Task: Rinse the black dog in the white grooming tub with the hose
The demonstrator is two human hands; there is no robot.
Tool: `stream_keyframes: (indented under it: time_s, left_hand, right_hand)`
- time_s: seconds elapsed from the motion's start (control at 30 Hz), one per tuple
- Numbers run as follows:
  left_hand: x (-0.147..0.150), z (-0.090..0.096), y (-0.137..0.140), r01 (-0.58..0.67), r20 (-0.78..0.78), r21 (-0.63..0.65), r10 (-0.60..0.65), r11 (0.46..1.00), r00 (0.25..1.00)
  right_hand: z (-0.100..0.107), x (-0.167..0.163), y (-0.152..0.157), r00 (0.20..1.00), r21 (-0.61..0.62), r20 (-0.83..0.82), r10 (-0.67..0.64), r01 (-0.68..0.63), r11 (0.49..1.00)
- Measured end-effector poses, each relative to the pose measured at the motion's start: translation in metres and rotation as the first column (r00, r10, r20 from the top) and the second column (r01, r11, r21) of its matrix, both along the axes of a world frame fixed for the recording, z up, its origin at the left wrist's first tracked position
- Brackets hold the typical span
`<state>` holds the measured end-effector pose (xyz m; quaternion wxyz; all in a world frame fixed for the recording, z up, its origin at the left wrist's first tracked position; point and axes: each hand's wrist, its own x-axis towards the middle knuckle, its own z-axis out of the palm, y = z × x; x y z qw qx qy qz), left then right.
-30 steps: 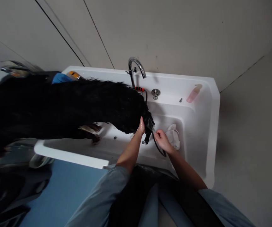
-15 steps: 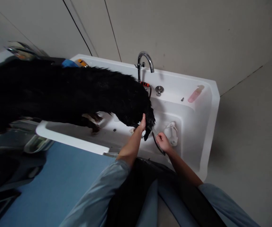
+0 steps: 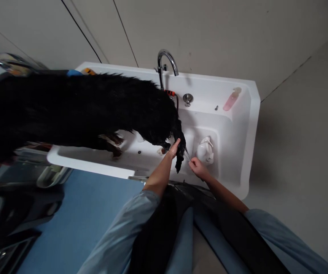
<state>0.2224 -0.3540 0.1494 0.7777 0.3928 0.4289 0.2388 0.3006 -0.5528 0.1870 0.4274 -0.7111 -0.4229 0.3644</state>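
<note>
A large black dog (image 3: 118,102) with wet fur stands in a white tub (image 3: 241,140), its head end low at the right. My left hand (image 3: 174,149) is against the dog's head, gripping it from the near side; most of its fingers are hidden by fur. Just right of it, my right hand (image 3: 197,167) is closed around the end of a hose sprayer, mostly covered by the fist. A thin stream of water (image 3: 187,154) runs from there onto the dark fur hanging at the head. Brown paws (image 3: 116,150) show on the tub floor.
A chrome faucet (image 3: 167,57) rises from the back rim, with an orange-black hose connector (image 3: 169,92) beneath. Beside it is a metal drain fitting (image 3: 188,99). A pink bottle (image 3: 231,99) lies on the right ledge. A white bottle (image 3: 204,151) rests on the tub floor. Blue floor (image 3: 95,217) shows at left.
The view has shifted slightly. My left hand has moved a little along the dog's head, and my right hand has tilted the sprayer, with the water stream now plainer. The hose loop below is no longer visible.
</note>
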Motion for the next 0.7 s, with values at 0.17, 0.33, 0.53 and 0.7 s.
stream_keyframes:
  time_s: [0.17,0.33,0.53,0.7]
  left_hand:
    - [-0.006,-0.002,-0.009,0.01,-0.032,-0.067,-0.012,0.998,0.999]
    - [-0.013,-0.02,-0.019,0.022,-0.02,-0.061,-0.023,0.998,1.0]
    - [-0.017,-0.061,-0.068,0.059,-0.064,-0.247,-0.077,0.967,0.995]
    - [-0.011,-0.082,-0.091,0.069,-0.056,-0.327,-0.093,0.943,0.994]
  right_hand:
    - [-0.005,-0.004,-0.009,0.999,-0.057,0.031,0.018,-0.016,0.998]
    - [-0.011,-0.003,-0.014,0.999,-0.109,0.024,0.041,-0.038,0.993]
    - [-0.023,0.0,-0.02,0.996,-0.121,0.035,0.077,-0.073,0.99]
    - [-0.034,0.0,-0.02,0.981,-0.226,0.097,0.168,-0.143,0.964]
